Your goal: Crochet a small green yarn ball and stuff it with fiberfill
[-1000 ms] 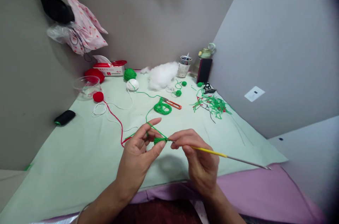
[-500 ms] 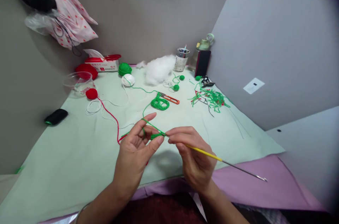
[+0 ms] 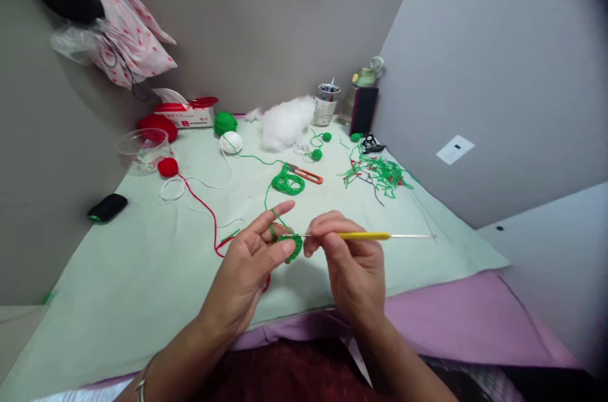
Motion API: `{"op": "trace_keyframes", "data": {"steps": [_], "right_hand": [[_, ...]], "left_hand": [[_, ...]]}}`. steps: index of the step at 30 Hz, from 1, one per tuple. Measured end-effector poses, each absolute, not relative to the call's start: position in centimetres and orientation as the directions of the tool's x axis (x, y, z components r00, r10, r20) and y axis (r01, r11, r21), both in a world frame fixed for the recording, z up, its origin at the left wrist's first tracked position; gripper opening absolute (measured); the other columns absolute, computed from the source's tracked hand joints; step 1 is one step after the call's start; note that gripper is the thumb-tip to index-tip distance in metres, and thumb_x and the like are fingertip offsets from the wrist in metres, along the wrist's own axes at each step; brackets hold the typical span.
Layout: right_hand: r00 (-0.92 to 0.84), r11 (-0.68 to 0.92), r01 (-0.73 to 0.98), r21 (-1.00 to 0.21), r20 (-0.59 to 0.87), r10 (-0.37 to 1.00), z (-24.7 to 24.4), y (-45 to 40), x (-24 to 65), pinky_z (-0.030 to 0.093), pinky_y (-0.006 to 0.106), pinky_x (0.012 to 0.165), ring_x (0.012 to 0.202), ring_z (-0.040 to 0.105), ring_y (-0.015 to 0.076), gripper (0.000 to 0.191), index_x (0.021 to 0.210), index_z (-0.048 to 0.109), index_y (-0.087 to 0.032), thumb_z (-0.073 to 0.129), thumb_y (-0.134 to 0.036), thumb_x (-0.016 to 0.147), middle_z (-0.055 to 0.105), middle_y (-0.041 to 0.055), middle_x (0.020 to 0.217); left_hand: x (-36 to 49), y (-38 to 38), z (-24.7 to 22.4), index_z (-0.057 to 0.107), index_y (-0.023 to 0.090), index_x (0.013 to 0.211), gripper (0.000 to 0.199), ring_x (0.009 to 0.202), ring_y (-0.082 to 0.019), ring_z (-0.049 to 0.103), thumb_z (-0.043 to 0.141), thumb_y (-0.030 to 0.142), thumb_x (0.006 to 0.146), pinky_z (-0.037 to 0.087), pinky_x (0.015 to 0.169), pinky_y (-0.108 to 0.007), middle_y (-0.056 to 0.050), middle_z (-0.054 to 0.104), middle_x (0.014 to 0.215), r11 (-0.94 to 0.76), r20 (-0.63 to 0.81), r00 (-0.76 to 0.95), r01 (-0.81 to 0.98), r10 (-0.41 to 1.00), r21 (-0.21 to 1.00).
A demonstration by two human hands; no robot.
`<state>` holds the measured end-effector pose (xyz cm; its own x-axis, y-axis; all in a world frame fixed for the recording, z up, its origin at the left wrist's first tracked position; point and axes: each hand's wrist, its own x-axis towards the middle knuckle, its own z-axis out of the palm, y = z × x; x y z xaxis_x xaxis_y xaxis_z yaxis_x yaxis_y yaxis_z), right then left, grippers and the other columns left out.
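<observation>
My left hand (image 3: pixel 251 263) pinches a small green crochet piece (image 3: pixel 295 246) between thumb and fingers. Green yarn (image 3: pixel 266 196) runs over its raised index finger and back to a loose green coil (image 3: pixel 288 183) on the table. In my right hand (image 3: pixel 349 256) is a yellow-handled crochet hook (image 3: pixel 365 235), gripped like a pen and lying nearly level. The hook's metal tip reaches the upper edge of the green piece, close to the left fingers. Red yarn (image 3: pixel 202 201) passes behind and below my left hand.
Thread snips (image 3: pixel 306 174) lie by the green coil. White stuffing (image 3: pixel 285 125), a pen cup (image 3: pixel 326 104), a bottle (image 3: pixel 363 82) and a phone (image 3: pixel 363 111) stand at the back. Yarn scraps (image 3: pixel 380 175) lie right; a plastic tub (image 3: pixel 147 149) and red ball (image 3: pixel 168 166) sit left.
The hook has swung from slanting down to the right to nearly level. The green piece has turned, so its round edge shows more. Both hands stay close together.
</observation>
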<state>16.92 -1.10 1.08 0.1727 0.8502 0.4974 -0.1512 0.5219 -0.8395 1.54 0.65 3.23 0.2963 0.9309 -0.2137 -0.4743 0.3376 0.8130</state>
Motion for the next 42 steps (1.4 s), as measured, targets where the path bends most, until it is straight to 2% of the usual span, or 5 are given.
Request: {"op": "trace_keyframes", "data": {"steps": [7, 12, 20, 33, 42], "right_hand": [[0.156, 0.582, 0.085, -0.809, 0.588, 0.794, 0.6, -1.1, 16.3, 0.057, 0.029, 0.071, 0.078, 0.068, 0.0151, 0.022, 0.106, 0.081, -0.028, 0.063, -0.016, 0.104, 0.075, 0.0022, 0.092], [0.033, 0.693, 0.502, -0.518, 0.812, 0.583, -0.2, -1.6, 16.4, 0.06, 0.033, 0.075, 0.095, 0.072, 0.0202, 0.036, 0.121, 0.079, -0.031, 0.067, -0.007, 0.098, 0.075, 0.0072, 0.106], [0.19, 0.528, -0.108, -0.842, 0.504, 0.843, 1.0, -1.1, 17.2, 0.053, 0.03, 0.068, 0.072, 0.064, 0.0135, 0.02, 0.101, 0.081, -0.026, 0.062, -0.021, 0.105, 0.072, 0.002, 0.09], [0.152, 0.299, -0.4, -0.866, 0.259, 0.954, 1.3, -0.3, 16.8, 0.055, 0.025, 0.067, 0.07, 0.066, 0.012, 0.018, 0.092, 0.082, -0.024, 0.071, -0.036, 0.101, 0.077, 0.0025, 0.089], [0.107, 0.355, -0.287, -0.89, 0.338, 0.935, 1.6, -0.6, 17.3, 0.057, 0.027, 0.07, 0.076, 0.068, 0.0139, 0.023, 0.097, 0.078, -0.025, 0.06, -0.034, 0.107, 0.076, 0.0025, 0.093]], "left_hand": [[2.0, 0.4, 2.3, 0.074, 0.027, 0.134, 0.059, 0.087, -0.012, 0.063, 0.091, 0.023, 0.078, 0.05, 0.086, -0.022, 0.003, 0.07, 0.087, 0.225, -0.139, 0.213, -0.464, 0.967, 0.857], [2.2, 0.5, 2.4, 0.078, 0.024, 0.129, 0.059, 0.079, -0.011, 0.059, 0.096, 0.027, 0.073, 0.049, 0.079, -0.022, 0.003, 0.067, 0.081, 0.333, -0.209, 0.277, -0.547, 0.938, 0.768], [1.6, 0.8, 2.7, 0.083, 0.023, 0.12, 0.045, 0.076, -0.01, 0.054, 0.092, 0.027, 0.076, 0.044, 0.073, -0.02, 0.002, 0.064, 0.08, 0.355, -0.219, 0.306, -0.514, 0.926, 0.781], [1.1, 0.4, 2.8, 0.082, 0.031, 0.122, 0.039, 0.089, -0.015, 0.055, 0.085, 0.029, 0.083, 0.042, 0.087, -0.027, 0.001, 0.063, 0.093, 0.235, -0.141, 0.252, -0.398, 0.957, 0.887], [0.9, 0.4, 2.8, 0.082, 0.03, 0.12, 0.035, 0.09, -0.015, 0.055, 0.083, 0.033, 0.085, 0.042, 0.087, -0.027, 0.0, 0.064, 0.09, 0.209, -0.119, 0.252, -0.367, 0.96, 0.907]]}}
